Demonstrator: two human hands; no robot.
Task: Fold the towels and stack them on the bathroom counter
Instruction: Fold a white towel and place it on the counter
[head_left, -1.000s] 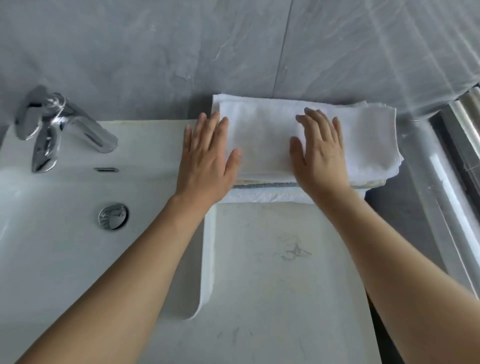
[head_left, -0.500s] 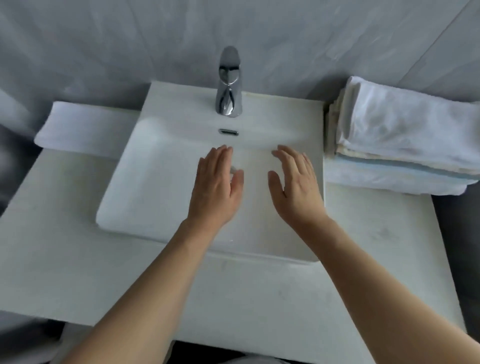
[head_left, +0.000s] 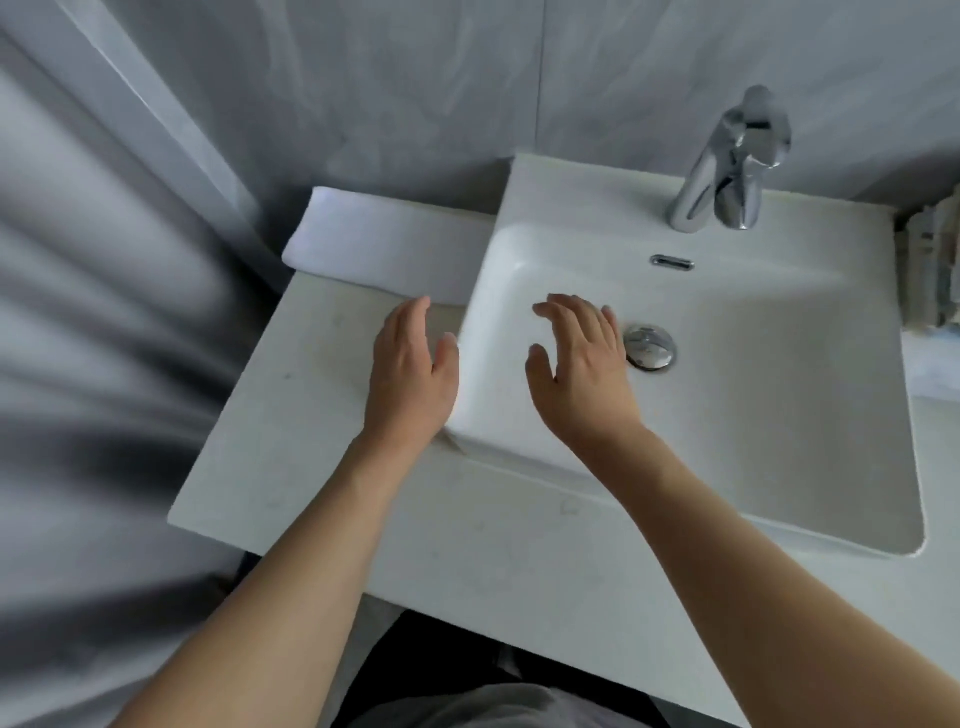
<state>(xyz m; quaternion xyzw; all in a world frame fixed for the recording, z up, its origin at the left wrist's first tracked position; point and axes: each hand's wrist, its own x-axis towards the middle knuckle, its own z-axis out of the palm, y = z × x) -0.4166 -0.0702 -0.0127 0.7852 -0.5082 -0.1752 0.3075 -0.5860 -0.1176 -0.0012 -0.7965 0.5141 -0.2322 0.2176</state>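
The left hand (head_left: 410, 374) hovers flat and empty, fingers spread loosely, over the bare table (head_left: 311, 415) just left of the sink (head_left: 727, 415). The right hand (head_left: 579, 364) is likewise wide and empty, over the basin beside the drain (head_left: 649, 347).

Just beyond the left fingertips lies the white towel (head_left: 384, 241), on the table against the wall, its right end touching the sink's rim. Its long axis runs left to right along the wall, slightly tilted, nearer at the left.

The step in hand looks like reaching for it. To do it well, take both ends at once, the right hand crossing the rim, lift it level and keep the edges matched.

The stack of towels (head_left: 935, 270) shows only at the right edge, beyond the faucet (head_left: 727, 166).
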